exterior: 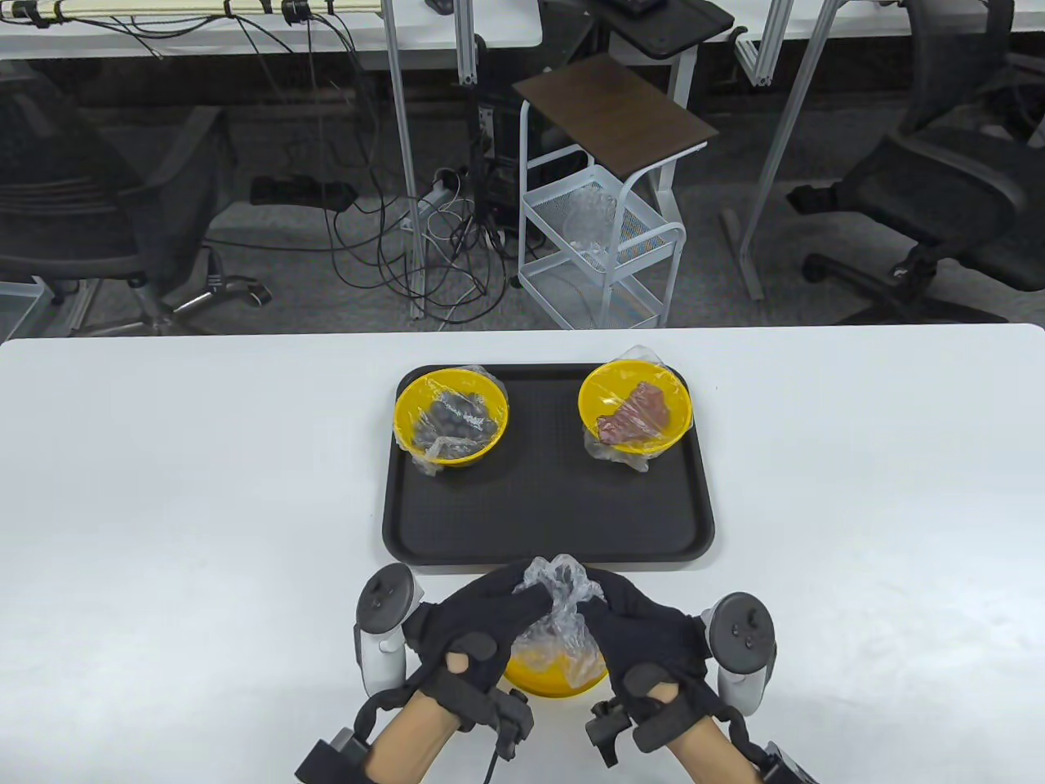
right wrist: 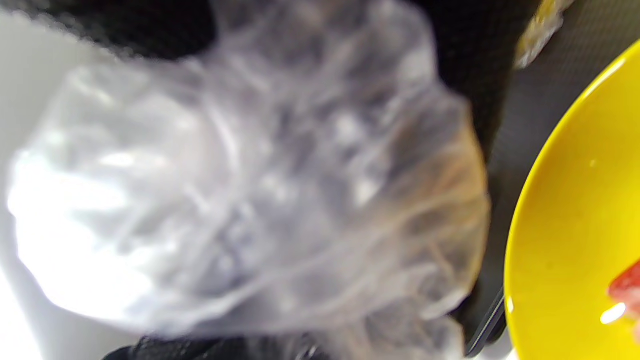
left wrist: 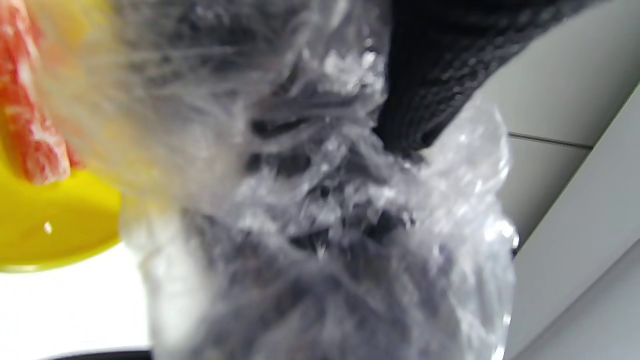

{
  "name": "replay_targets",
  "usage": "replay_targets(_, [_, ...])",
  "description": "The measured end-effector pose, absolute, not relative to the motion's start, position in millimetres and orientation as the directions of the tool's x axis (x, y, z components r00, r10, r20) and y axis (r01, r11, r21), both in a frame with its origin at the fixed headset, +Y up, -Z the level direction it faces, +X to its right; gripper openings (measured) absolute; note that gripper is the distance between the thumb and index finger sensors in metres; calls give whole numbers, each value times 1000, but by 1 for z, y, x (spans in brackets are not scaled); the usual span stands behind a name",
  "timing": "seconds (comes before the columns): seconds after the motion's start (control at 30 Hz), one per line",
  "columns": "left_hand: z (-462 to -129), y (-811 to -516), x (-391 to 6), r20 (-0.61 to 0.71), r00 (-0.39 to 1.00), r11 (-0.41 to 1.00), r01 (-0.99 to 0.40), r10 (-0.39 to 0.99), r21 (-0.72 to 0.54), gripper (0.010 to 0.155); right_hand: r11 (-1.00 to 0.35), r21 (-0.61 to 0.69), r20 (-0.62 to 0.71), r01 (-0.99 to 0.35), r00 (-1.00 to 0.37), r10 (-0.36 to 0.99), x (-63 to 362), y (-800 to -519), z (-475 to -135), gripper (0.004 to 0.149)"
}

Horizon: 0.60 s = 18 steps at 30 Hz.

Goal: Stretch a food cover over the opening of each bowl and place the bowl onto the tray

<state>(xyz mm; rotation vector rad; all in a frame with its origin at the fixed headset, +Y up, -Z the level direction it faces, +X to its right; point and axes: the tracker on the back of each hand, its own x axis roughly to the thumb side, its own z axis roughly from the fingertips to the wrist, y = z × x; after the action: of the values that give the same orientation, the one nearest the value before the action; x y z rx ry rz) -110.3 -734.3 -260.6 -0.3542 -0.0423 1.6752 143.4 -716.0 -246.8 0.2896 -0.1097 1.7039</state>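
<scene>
A crumpled clear food cover (exterior: 562, 600) is bunched between both hands above a yellow bowl (exterior: 555, 674) at the table's near edge. My left hand (exterior: 482, 625) pinches its left side and my right hand (exterior: 633, 629) grips its right side. Both wrist views are filled by the blurred food cover (left wrist: 325, 215) (right wrist: 260, 200), with the yellow bowl (left wrist: 55, 225) (right wrist: 575, 225) holding reddish food at the frame edge. On the black tray (exterior: 547, 506) stand two covered yellow bowls: one with dark round food (exterior: 451, 416) at left, one with reddish-brown food (exterior: 635, 406) at right.
The tray's front half is bare, just beyond my hands. White table (exterior: 163, 506) stretches to both sides. Past the far edge stand a white wire cart (exterior: 604, 245), office chairs and loose cables on the floor.
</scene>
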Motion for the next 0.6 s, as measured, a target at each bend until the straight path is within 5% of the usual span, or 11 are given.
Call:
replay_targets(0.27, [-267,-741,-141,-254,-210,-257,-952,944,-166,42,-147,-22,134,-989,-149,980,174,-724,-253,47])
replay_targets(0.43, [-268,-740,-157,-229,-154,-182,-977,961,-109,43,-249,-82,116,-965,-258,959,183,-724,-253,46])
replay_targets(0.6, [-269,-737,-166,-202,60,43,-995,978,-90,44,-367,-137,121,-920,-383,916,190,-723,-253,47])
